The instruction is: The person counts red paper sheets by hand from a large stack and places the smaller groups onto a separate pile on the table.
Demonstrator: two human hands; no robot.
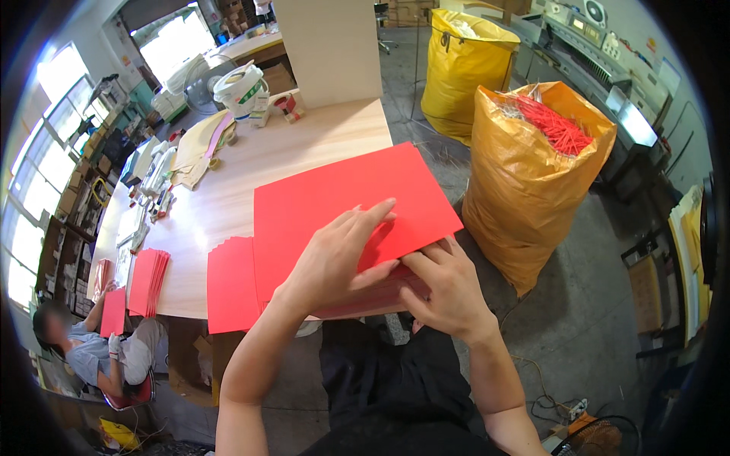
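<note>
A large red paper sheet (342,186) lies on top of a stack of red sheets (365,296) at the table's near edge. My left hand (334,247) is above the sheet, its fingers stretched out and the thumb apart, with nothing held. My right hand (449,289) is at the stack's near right edge, its fingers bent at the sheet's rim and the fingertips partly hidden by the paper. Its thumb is near the side of the stack. Just left of it, a fanned pile of smaller red sheets (230,285) overhangs the table edge.
The wooden table (327,144) carries a white bucket (242,90), tools and papers. An orange sack (532,190) of red shreds and a yellow sack (464,83) stand to the right. At left, a seated co-worker (91,353) holds a red sheet beside another red stack (149,281).
</note>
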